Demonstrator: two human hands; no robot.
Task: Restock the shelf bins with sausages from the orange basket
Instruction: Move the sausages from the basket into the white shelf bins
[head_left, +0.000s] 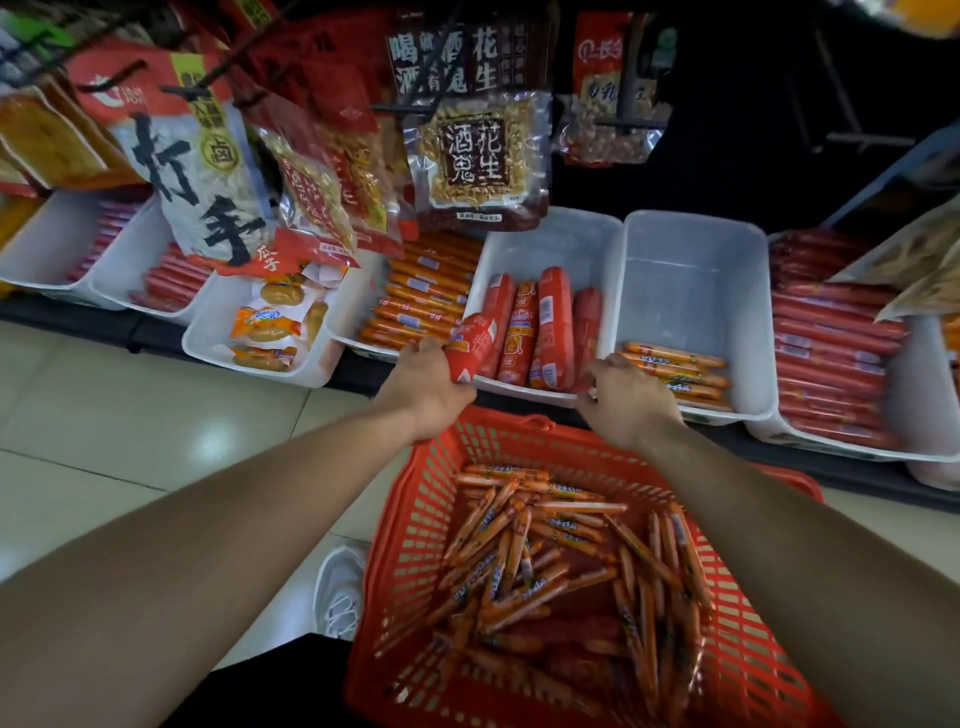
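Fingers (432, 347) of left hand (426, 382) wrap sausage (470, 345) at its near end — casing likely firm, slick; grip mid-body. Right hand (626, 397) curled at bin (550, 239) rim — hold unclear.

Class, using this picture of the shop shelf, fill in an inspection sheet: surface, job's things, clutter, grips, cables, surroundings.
Surface: pale tiled floor; low dark shelf carrying a row of white bins.
Job's things: orange basket holds many thin orange sausages; red-sausage bin holds thick red sausages side by side; near-empty bin has a few thin sausages at its front.
Clutter: nothing seen.
Grips: left hand grips one thick red sausage at the red-sausage bin's front left corner; right hand curls at the bins' front rims, hold unclear.
Cables: nothing seen.
Surroundings: snack bags hang above; white shoe beside the basket.
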